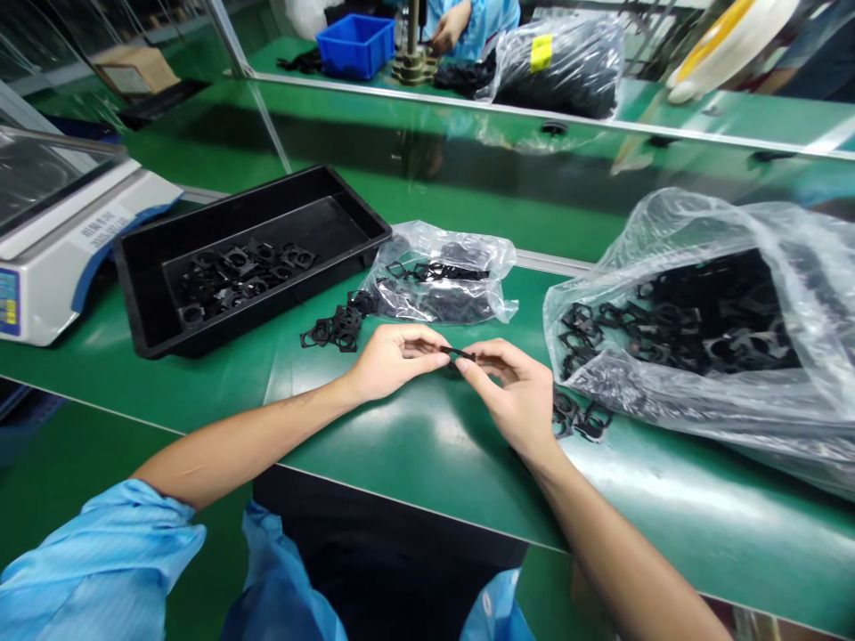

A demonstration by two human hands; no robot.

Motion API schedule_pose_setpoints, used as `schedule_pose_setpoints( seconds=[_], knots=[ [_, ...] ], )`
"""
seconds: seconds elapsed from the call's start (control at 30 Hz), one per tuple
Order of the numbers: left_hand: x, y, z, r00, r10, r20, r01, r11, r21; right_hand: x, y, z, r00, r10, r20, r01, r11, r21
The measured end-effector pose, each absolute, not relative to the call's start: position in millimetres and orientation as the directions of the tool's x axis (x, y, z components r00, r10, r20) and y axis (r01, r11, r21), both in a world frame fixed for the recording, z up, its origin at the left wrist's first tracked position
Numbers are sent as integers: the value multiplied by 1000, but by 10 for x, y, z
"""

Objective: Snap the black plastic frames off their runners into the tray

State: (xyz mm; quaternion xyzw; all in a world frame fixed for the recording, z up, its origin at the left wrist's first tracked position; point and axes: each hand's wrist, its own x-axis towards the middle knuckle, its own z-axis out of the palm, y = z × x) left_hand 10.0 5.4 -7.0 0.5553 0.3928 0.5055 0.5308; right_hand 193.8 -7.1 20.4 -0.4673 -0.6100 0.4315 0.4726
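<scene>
Between my two hands, above the green tabletop, is a small black plastic part seen nearly edge-on. My left hand pinches its left end between thumb and fingers. At its other end, my right hand grips it the same way. The fingers hide much of its shape. Loose black ring-shaped parts lie in a small heap beyond my left hand. More of these black parts rest just right of my right hand.
A black tray holding several parts stands at left, beside a white scale. A small clear bag lies ahead; a large bag of black parts fills the right. Across a glass-like divider, a co-worker's hand is near a blue bin.
</scene>
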Motion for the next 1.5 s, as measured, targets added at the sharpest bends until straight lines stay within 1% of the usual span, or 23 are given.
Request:
schedule_pose_setpoints(
  seconds=[0.23,0.43,0.53,0.63,0.73,0.83,0.93,1.0,1.13,1.23,1.3,1.5],
  knots=[
    [69,78,-45,273,962,27,-270,49,962,1934,-60,268,-190,979,70,143,98,-985],
    [77,90,-56,311,949,-51,-319,155,935,1936,-67,269,-175,982,71,87,87,-992],
    [89,84,-76,307,948,-85,-338,192,921,1938,-74,268,-153,984,88,117,106,-987],
    [88,79,-73,310,948,-77,-323,181,929,1945,-82,270,-131,986,103,173,125,-977],
    [72,78,-50,312,949,-37,-266,125,956,1954,-88,269,-119,987,111,209,134,-969],
    [50,81,-26,306,952,-7,-187,68,980,1958,-92,270,-105,987,119,228,141,-963],
    [27,89,-8,329,944,-19,-147,71,987,1952,-91,273,-105,988,111,225,132,-965],
    [16,98,-5,356,933,-51,-160,114,980,1944,-86,273,-114,990,88,207,110,-972],
    [11,119,-19,419,899,-130,-267,259,928,1933,-70,263,-129,991,32,159,52,-986],
    [14,133,-20,476,866,-154,-302,326,896,1931,-67,252,-144,990,10,126,28,-992],
    [19,137,-11,463,875,-141,-294,302,907,1929,-73,252,-141,990,18,128,37,-991],
    [64,93,-29,312,950,-4,-232,81,969,1925,-91,259,-106,990,96,214,117,-970]
  ],
)
